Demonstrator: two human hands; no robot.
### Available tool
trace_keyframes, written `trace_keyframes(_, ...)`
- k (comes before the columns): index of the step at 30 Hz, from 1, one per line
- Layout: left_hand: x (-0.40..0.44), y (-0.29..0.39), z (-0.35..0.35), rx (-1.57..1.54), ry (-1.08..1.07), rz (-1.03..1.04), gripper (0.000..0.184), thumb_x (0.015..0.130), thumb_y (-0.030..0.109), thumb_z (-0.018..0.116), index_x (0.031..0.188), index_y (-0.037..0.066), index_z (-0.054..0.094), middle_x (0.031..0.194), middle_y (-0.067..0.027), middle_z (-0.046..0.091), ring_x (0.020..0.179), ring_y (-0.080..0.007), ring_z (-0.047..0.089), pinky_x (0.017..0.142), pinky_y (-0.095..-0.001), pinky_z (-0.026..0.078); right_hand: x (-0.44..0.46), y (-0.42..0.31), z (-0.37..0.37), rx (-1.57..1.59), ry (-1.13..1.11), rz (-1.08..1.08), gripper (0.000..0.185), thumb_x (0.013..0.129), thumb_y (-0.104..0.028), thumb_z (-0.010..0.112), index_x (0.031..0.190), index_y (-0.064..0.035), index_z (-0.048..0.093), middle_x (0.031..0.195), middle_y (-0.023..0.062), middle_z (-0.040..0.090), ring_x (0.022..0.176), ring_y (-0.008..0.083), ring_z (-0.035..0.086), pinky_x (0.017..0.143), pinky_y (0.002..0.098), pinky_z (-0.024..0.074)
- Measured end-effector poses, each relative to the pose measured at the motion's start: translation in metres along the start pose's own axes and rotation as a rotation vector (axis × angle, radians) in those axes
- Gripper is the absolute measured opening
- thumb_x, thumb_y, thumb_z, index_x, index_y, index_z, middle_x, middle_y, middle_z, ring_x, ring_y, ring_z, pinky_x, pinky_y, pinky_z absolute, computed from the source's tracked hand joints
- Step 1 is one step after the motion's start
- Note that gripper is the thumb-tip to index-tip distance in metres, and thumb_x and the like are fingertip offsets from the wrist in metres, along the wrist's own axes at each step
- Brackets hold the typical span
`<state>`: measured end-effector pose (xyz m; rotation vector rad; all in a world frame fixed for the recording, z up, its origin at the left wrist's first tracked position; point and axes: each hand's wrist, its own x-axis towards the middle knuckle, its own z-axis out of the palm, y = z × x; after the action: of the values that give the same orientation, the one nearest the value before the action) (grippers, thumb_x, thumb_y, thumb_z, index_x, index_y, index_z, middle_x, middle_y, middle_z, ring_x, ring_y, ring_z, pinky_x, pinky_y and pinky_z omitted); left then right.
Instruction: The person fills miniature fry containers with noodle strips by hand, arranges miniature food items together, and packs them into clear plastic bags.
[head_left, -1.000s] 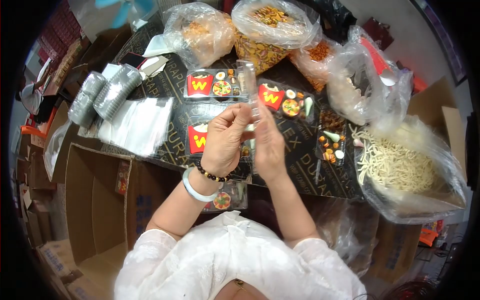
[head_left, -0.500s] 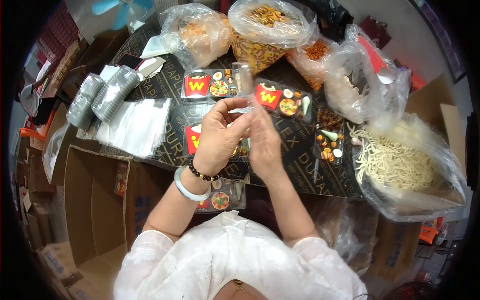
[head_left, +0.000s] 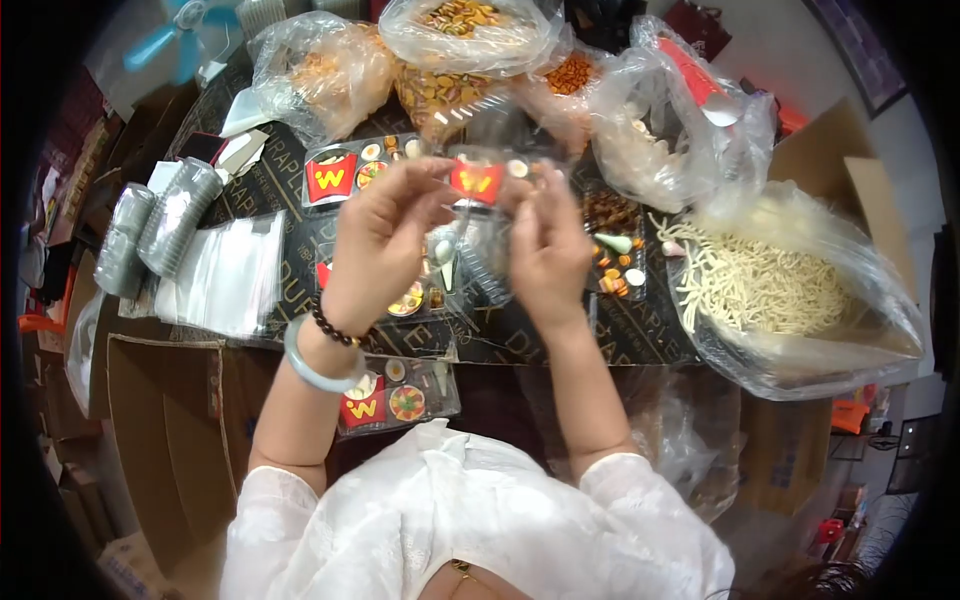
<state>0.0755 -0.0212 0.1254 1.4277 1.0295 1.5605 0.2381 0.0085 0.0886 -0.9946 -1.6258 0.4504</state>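
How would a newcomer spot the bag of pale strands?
Start at the black table with gold lettering. At its right end lies a wide-open clear plastic bag. Long, cream, noodle-like strands fill it; no neighbouring bag shows any.

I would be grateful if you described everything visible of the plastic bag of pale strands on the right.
The plastic bag is clear and glossy, its thin film crinkled. It lies slumped at the right end of the black table, open, with tangled cream-coloured strands inside; some stick out past its left edge. Cardboard stands behind it. Neither the left hand nor the right hand touches it.
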Motion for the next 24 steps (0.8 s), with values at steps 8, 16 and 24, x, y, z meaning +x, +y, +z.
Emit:
trace_keyframes(8, 0.053, -0.034, -0.087, 0.596, -0.603, -0.325, 0.056, 0.085, 0.003, 0.061, 0.138, 0.011, 0.043, 0.079, 0.0, 0.059, 0.068, -0.0075, 0.05, 0.066, -0.0243, 0.046, 0.05, 0.184, -0.053, -0.057, 0.301, 0.418, 0.05, 0.087, -0.011, 0.059, 0.129, 0.0095, 0.04, 0.117, 0.024, 0.056, 0.106, 0.0296, 0.058, 0.09, 0.0381, 0.0449)
trace_keyframes(16, 0.034, -0.109, -0.088, 0.813, -0.627, -0.084, 0.043, 0.076, 0.016, 0.071, 0.115, 0.003, 0.061, 0.095, -0.0137, 0.065, 0.084, -0.0256, 0.062, 0.076, -0.0361, 0.048, -0.016, 0.018, 0.032, -0.377, -0.784, -0.211, 0.108, 0.05, -0.056, 0.081, 0.139, -0.0131, 0.037, 0.143, 0.0225, 0.031, 0.136, 0.0388, 0.024, 0.101, 0.053, 0.0232)
trace_keyframes(24, -0.087, -0.09, -0.105, 1.191, 0.201, 0.065, 0.042, 0.082, 0.013, 0.063, 0.119, -0.004, 0.053, 0.11, -0.0218, 0.056, 0.102, -0.0386, 0.052, 0.088, -0.0418, 0.042, -0.017, 0.032, 0.064, -0.482, -1.096, -0.303, 0.116, 0.041, -0.056, 0.083, 0.141, -0.0247, 0.034, 0.144, 0.0221, 0.028, 0.133, 0.0386, 0.027, 0.101, 0.0499, 0.0249)
